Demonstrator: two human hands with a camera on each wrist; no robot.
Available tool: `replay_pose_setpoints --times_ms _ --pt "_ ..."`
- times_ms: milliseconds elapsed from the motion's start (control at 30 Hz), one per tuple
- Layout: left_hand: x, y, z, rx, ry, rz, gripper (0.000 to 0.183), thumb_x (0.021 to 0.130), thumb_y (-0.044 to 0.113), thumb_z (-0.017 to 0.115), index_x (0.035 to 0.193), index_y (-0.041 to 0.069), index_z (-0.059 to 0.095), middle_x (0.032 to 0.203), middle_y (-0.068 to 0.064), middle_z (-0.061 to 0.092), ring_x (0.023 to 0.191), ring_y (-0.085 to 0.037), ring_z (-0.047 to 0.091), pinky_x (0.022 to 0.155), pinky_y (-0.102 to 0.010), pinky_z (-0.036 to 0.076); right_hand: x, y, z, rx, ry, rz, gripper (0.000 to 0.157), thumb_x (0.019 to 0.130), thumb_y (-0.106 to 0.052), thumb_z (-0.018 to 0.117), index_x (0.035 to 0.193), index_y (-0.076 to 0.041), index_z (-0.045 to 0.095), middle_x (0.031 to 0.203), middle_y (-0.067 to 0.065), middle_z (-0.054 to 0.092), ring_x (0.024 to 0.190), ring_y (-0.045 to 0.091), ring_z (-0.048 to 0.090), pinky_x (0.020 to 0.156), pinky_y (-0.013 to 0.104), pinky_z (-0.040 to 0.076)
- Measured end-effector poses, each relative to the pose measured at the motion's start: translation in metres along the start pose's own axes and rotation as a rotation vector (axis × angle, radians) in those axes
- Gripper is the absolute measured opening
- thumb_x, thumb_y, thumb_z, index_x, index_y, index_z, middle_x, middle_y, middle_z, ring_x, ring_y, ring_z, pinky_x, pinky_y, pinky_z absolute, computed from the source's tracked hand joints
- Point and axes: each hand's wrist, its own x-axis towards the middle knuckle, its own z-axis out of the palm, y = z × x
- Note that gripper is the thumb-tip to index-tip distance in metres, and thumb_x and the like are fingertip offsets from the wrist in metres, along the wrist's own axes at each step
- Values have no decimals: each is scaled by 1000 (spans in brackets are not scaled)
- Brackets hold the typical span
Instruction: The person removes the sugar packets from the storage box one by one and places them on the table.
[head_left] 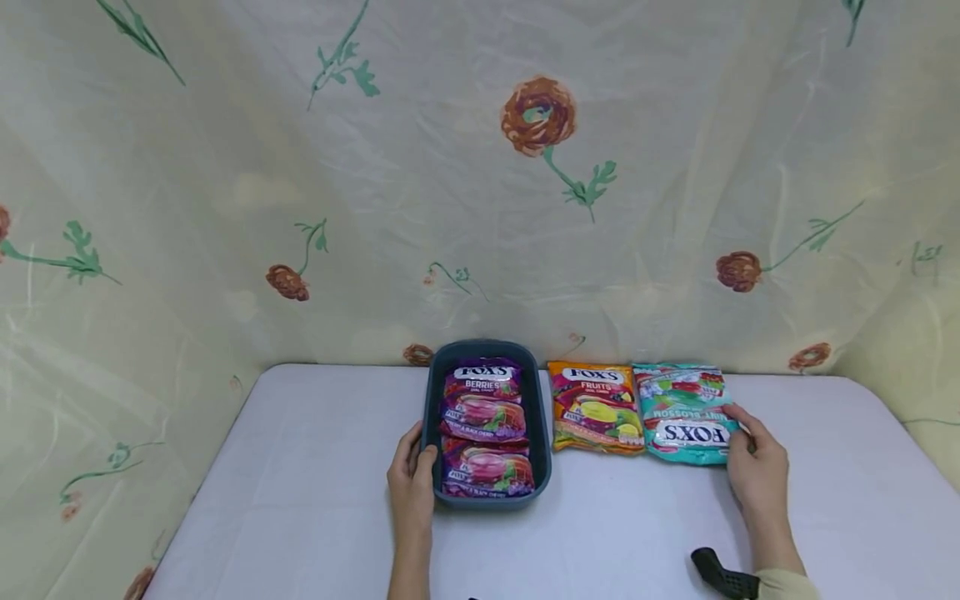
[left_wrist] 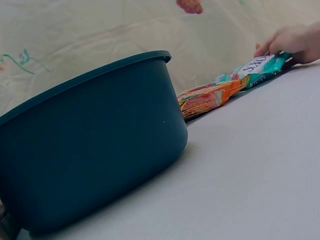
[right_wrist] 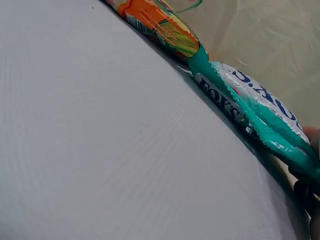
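My left hand (head_left: 412, 479) grips the left wall of a dark blue-green plastic tub (head_left: 543, 467), thumb at its rim. Two purple Fox's berries candy bags (head_left: 483, 417) lie in the tub, the lower one overlapping the upper. With the right hand (head_left: 761, 467) I pinch the right edge of a teal Fox's mint candy bag (head_left: 686, 400), whose print is upside down in the head view. Its near edge (right_wrist: 280, 150) shows in the right wrist view, thumb above and fingers below. An orange Fox's fruits candy bag (head_left: 597, 408) lies between tub and teal bag, meeting the teal one.
A white-covered table (head_left: 315, 500) carries everything. Behind it hangs a pale curtain (head_left: 450, 183) with printed flowers. Near my right wrist is a black curved object (head_left: 722, 575), at the sleeve's edge.
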Motion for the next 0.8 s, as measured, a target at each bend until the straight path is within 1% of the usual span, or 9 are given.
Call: replay_pose_setpoints --times_ms 67,100,133,200,333,467,600,700,800 --pt "0 1 1 3 -1 0 40 94 10 49 133 11 52 137 -12 54 127 -23 50 99 -16 44 1 0 -1 -9 1 -53 45 96 -15 31 138 -15 49 146 8 44 136 24 38 111 41 34" --pt "0 1 1 8 0 0 40 94 10 49 133 12 52 137 -12 54 127 -23 50 100 -17 44 1 0 -2 -9 -2 -78 45 97 -15 31 138 -15 49 147 9 42 139 29 34 113 47 30" --pt "0 1 1 10 0 2 40 94 10 49 133 12 52 136 -12 54 127 -23 51 100 -18 44 1 0 -3 -17 -4 -105 45 97 -15 31 138 -14 49 147 10 42 139 33 33 114 49 28" --pt "0 1 1 13 2 0 39 94 11 49 133 12 52 136 -11 54 127 -22 51 101 -19 44 2 1 -3 -43 -5 -148 44 97 -14 31 137 -13 49 146 12 43 138 36 34 112 52 30" --pt "0 1 2 -1 -5 -2 39 94 11 49 134 11 52 136 -12 54 127 -23 51 102 -21 44 2 4 -2 -72 16 -177 44 97 -15 31 138 -14 49 145 15 44 136 37 37 109 54 32" --pt "0 1 2 -6 -14 -3 39 94 10 49 134 12 52 137 -12 53 127 -23 51 103 -24 44 -1 9 0 -61 51 -162 44 97 -15 33 138 -15 49 144 14 46 136 34 38 109 53 34" --pt "1 -1 2 1 -10 12 40 94 9 49 133 10 52 137 -14 53 128 -25 50 103 -25 44 -6 13 4 -14 79 -122 44 97 -15 33 138 -15 49 143 12 48 135 31 40 108 50 35" --pt "1 -1 1 6 -6 18 40 93 7 49 133 8 52 137 -16 53 128 -26 49 105 -28 43 -10 13 6 29 91 -67 45 97 -16 32 140 -16 46 143 12 47 132 31 43 105 50 37" --pt "0 0 1 3 -7 7 40 93 8 49 134 9 52 137 -14 52 129 -24 49 105 -28 42 -14 13 6 63 113 -5 46 97 -16 31 141 -19 44 144 11 47 129 31 47 103 45 41"
